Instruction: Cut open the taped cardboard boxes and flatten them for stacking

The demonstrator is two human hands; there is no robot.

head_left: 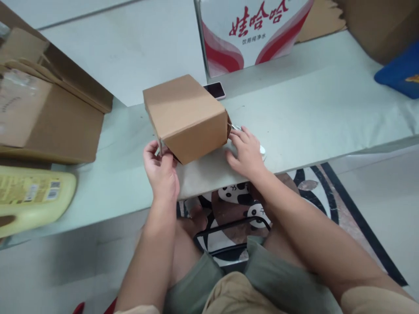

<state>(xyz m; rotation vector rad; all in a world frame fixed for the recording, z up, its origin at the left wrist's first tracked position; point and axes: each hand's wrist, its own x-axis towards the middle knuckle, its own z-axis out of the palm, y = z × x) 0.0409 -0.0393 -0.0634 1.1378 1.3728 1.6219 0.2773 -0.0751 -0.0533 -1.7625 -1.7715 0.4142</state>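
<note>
A small brown cardboard box (193, 115) rests tilted on the table, a closed face turned up. My left hand (162, 170) is at its near left end, thumb and curled fingers closed round a thin edge or flap there. At the right end, where a dark gap shows, my right hand (245, 150) reaches in with its fingers stretched forward and thumb apart. Its fingertips touch the box by a thin shiny strip (235, 127) I cannot identify. A small white object (262, 151) shows partly from behind that hand. The box's contents are hidden.
Behind the box lies a phone (215, 90), near a white and red carton (255, 35). Larger cardboard boxes (72, 117) and a yellow bottle (36, 198) stand at left. A blue container (401, 72) is at far right. The table's front edge runs below my hands.
</note>
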